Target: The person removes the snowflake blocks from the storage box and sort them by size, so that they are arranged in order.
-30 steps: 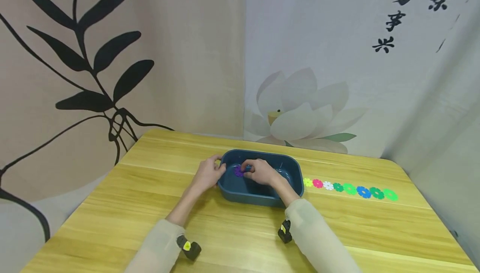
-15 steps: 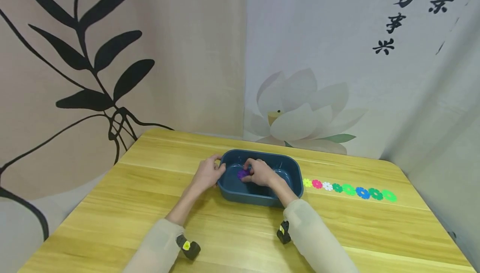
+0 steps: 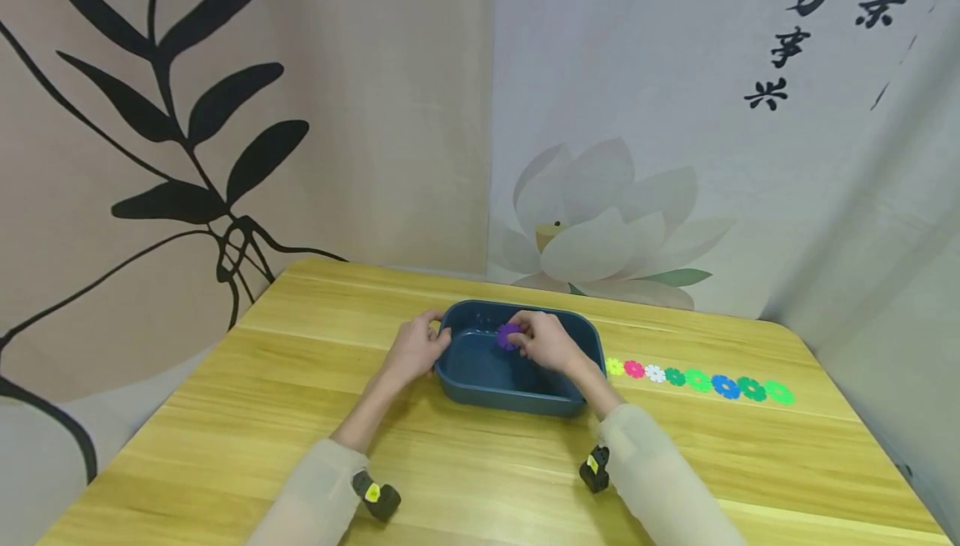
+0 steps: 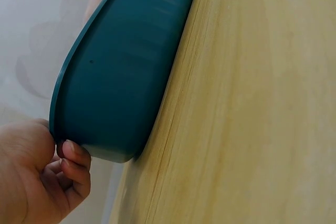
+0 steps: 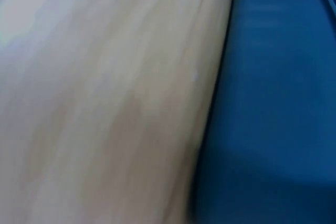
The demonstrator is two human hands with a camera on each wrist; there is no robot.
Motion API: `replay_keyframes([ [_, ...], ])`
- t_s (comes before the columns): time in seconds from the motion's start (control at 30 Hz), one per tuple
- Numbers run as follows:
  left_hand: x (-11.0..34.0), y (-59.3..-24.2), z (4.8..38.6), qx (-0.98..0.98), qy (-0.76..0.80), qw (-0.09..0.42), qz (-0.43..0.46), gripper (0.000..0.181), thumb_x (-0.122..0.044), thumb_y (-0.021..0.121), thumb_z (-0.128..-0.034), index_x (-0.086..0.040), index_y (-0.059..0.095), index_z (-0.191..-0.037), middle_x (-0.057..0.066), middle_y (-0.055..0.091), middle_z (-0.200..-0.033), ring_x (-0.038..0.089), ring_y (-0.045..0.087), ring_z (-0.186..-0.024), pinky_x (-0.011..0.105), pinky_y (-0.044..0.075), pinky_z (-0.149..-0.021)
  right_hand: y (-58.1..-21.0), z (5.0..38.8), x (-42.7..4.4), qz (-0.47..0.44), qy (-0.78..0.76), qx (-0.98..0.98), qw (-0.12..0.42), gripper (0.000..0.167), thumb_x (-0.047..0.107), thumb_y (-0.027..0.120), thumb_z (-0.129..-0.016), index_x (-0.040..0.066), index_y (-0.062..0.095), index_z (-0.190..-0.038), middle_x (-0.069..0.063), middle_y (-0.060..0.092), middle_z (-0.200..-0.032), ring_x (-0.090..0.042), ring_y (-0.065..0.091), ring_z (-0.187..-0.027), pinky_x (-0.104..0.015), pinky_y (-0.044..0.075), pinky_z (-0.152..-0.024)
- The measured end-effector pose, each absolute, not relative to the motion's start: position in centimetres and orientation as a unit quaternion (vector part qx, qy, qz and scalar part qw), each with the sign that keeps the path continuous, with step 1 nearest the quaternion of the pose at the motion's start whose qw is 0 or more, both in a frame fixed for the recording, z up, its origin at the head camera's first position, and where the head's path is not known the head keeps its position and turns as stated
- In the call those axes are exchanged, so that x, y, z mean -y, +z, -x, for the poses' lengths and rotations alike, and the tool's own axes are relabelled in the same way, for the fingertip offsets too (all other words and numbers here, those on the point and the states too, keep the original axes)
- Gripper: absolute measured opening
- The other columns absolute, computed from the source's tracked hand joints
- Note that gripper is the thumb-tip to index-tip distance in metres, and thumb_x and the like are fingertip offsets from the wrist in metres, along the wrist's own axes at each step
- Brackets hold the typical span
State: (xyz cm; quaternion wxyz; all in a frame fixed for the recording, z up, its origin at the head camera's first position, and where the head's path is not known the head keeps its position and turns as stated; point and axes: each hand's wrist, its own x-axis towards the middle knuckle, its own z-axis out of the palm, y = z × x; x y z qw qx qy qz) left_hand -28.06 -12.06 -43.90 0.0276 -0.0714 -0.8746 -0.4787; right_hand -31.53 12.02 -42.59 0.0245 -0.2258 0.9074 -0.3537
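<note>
A dark blue rectangular bin (image 3: 517, 402) stands on the wooden table. My left hand (image 3: 415, 348) grips its left end; in the left wrist view the thumb and curled fingers (image 4: 75, 174) of that hand pinch the rim. Over the bin's inside, my right hand (image 3: 546, 340) pinches a purple snowflake-shaped plastic disc (image 3: 507, 336) between thumb and fingertips. The right wrist view is blurred and shows the bin's side (image 5: 273, 103) and the tabletop, but not the hand.
To the right of the bin, several flower-shaped discs lie in a slanting row, from a yellow one (image 3: 614, 366) past a white one (image 3: 656, 373) and a blue one (image 3: 726, 387) to a light green one (image 3: 779, 392). A printed curtain (image 3: 390, 112) hangs behind the table (image 3: 450, 471).
My right hand has taken up the purple disc from the bin's floor and moved right and upward with it. The left hand has stayed on the bin's left end.
</note>
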Motion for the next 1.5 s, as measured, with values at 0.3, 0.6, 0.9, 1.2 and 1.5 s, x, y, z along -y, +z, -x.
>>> replay_keyframes([
  [0.3, 12.1, -43.9, 28.0, 0.873, -0.482, 0.027, 0.069, 0.038, -0.010, 0.057, -0.1009, 0.006, 0.054, -0.136, 0.002, 0.047, -0.049, 0.022, 0.052, -0.035, 0.021, 0.037, -0.036, -41.0, 31.6, -16.1, 0.203, -0.380, -0.902, -0.033, 0.012, 0.006, 0.059, -0.102, -0.004, 0.065, -0.099, -0.013, 0.064, -0.074, -0.018, 0.059, -0.064, -0.024, 0.043, -0.054],
  [0.6, 12.0, -44.0, 28.0, 0.872, -0.484, 0.024, 0.068, 0.039, -0.010, 0.058, -0.1008, 0.006, 0.053, -0.136, 0.002, 0.048, -0.051, 0.022, 0.053, -0.036, 0.022, 0.038, -0.036, -40.3, 31.7, -21.4, 0.164, -0.406, -0.893, -0.105, 0.012, 0.002, 0.057, -0.102, -0.008, 0.063, -0.103, -0.017, 0.065, -0.080, -0.031, 0.065, -0.070, -0.022, 0.050, -0.057],
  [0.9, 12.0, -44.1, 28.1, 0.872, -0.483, 0.028, 0.075, 0.039, -0.010, 0.057, -0.1008, 0.006, 0.053, -0.136, 0.002, 0.049, -0.050, 0.022, 0.053, -0.035, 0.022, 0.037, -0.035, -40.0, 30.6, -28.0, 0.126, -0.381, -0.905, -0.141, 0.017, 0.006, 0.057, -0.103, -0.011, 0.062, -0.105, -0.016, 0.066, -0.080, -0.018, 0.062, -0.066, -0.022, 0.051, -0.055],
  [1.2, 11.9, -44.1, 28.1, 0.874, -0.479, 0.029, 0.075, 0.040, -0.010, 0.057, -0.1009, 0.007, 0.053, -0.136, 0.003, 0.049, -0.050, 0.019, 0.052, -0.035, 0.021, 0.037, -0.035, -41.1, 28.6, -36.0, 0.063, -0.381, -0.915, -0.114, 0.031, 0.010, 0.050, -0.106, -0.018, 0.051, -0.119, -0.027, 0.062, -0.095, -0.020, 0.066, -0.071, -0.030, 0.058, -0.060],
  [1.5, 12.0, -44.0, 28.1, 0.873, -0.482, 0.027, 0.074, 0.039, -0.010, 0.057, -0.1009, 0.006, 0.053, -0.136, 0.003, 0.050, -0.051, 0.016, 0.051, -0.035, 0.022, 0.039, -0.036, -42.6, 26.6, -42.9, -0.015, -0.375, -0.918, -0.129, 0.031, 0.006, 0.054, -0.103, -0.012, 0.045, -0.127, -0.029, 0.063, -0.096, -0.013, 0.066, -0.062, -0.029, 0.057, -0.055],
])
